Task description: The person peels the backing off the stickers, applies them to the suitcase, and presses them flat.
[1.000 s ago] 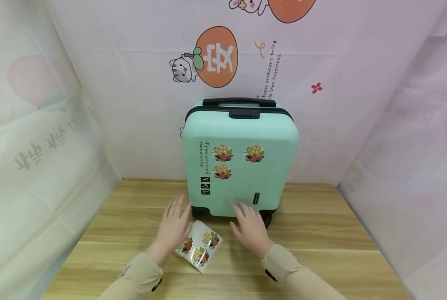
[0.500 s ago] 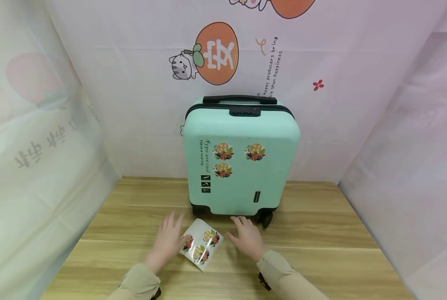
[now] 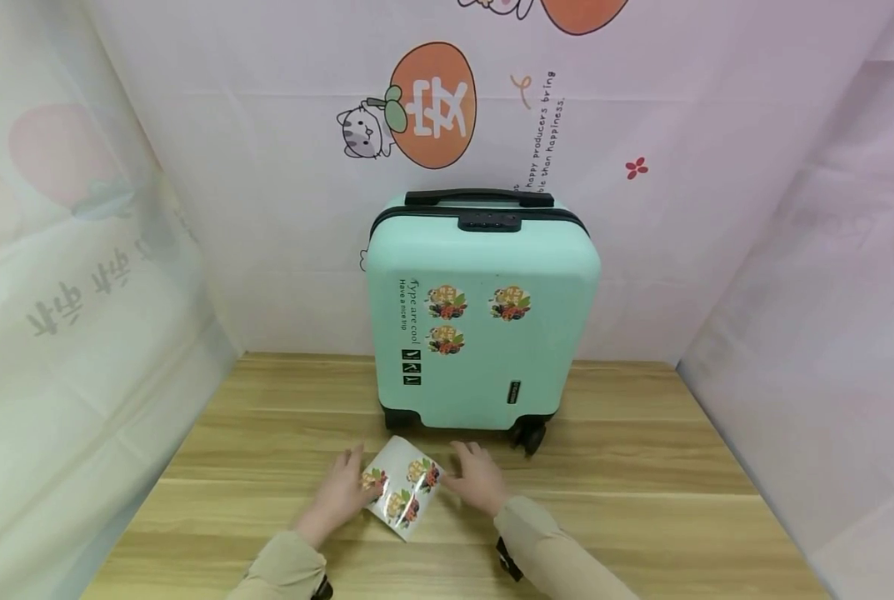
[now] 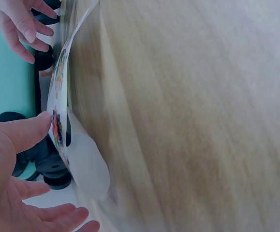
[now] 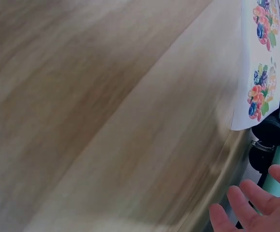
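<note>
A white sheet of fruit stickers point(image 3: 396, 457) lies on the table in front of a mint-green suitcase point(image 3: 484, 350), its edges lifting in the left wrist view. My left hand point(image 3: 334, 493) is at the sheet's left side. In the left wrist view its thumb point(image 4: 31, 130) meets the printed face, while the other fingers spread apart below. At the sheet's right edge is my right hand point(image 3: 480, 481), fingertips close to it. The right wrist view shows that hand's fingers point(image 5: 248, 208) loosely spread with nothing between them. Three matching fruit stickers point(image 3: 445, 340) show on the suitcase front.
The suitcase stands upright on black wheels point(image 3: 529, 435), a black carry handle point(image 3: 480, 197) on top. Behind it hangs a printed cloth backdrop point(image 3: 267, 208), with pale cloth on both sides. Bare wood-grain tabletop point(image 3: 641, 467) extends right of the hands.
Both hands have drawn back from the suitcase's base toward the sticker sheet. The right hand has moved left to the sheet's edge, and the left hand has come down beside it.
</note>
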The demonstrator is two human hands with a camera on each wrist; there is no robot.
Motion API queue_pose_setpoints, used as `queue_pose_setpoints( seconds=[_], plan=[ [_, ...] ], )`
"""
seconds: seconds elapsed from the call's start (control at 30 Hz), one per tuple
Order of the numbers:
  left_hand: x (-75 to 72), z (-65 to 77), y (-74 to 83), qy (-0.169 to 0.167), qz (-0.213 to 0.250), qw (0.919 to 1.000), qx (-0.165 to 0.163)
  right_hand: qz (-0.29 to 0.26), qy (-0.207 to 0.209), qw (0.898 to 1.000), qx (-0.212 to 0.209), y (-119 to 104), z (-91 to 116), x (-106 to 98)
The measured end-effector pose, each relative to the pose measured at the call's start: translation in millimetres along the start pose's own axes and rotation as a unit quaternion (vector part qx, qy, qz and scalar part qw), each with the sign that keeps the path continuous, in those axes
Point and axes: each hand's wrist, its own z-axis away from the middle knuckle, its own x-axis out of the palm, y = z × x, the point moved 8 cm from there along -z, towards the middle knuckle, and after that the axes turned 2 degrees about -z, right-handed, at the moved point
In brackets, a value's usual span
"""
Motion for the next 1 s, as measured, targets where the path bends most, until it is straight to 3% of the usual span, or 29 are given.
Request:
queue_pose_setpoints(
  seconds=[0.23, 0.53, 0.83, 1.0],
  plan=[
    [8.8, -1.9, -1.9, -0.011, 0.019, 0.9997, -0.008, -0.014, -0.021, 1.0, 0.018, 2, -4, 13],
    [11.2, -1.5, 3.2, -0.016, 0.04, 0.9991, -0.004, 0.006, -0.04, 0.999, 0.005, -3, -2, 23],
    [7.9, -1.2, 7.5, 0.012, 0.09, 0.9953, 0.036, 0.025, -0.042, 0.999, -0.004, -9, 0, 23],
    [10.8, -1.8, 10.6, 0.006, 0.12, 0.9918, 0.046, 0.021, -0.047, 0.998, -0.018, -11, 0, 23]
  ],
)
